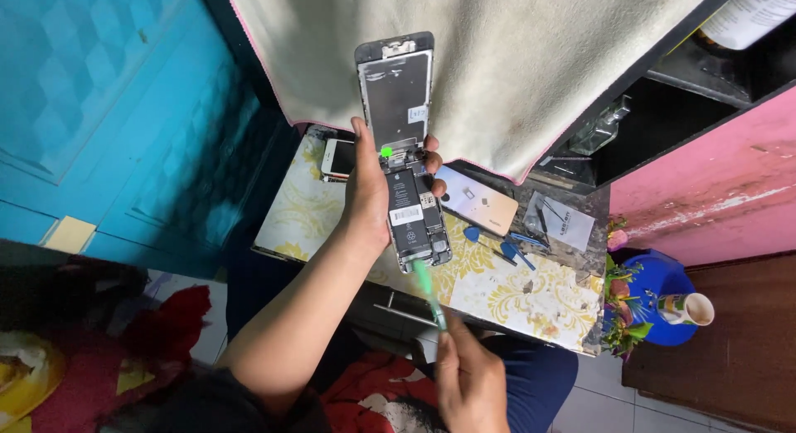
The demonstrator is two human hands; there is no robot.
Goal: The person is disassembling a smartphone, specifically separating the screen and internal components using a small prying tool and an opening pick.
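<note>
Left hand (369,192) grips an opened smartphone (412,209) above the tabletop (514,296), screen panel (396,89) hinged up (battery and boards exposed). Right hand (473,383) closed on a green plastic pry tool (429,294), tip just below the phone's lower edge. Second, gold phone (477,202) lies on the tabletop behind.

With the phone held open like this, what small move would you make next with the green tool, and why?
Probably bring the green tool in the right hand up to the opened phone. The left hand holds it open, battery exposed, and the tip sits just below its lower edge.
</note>
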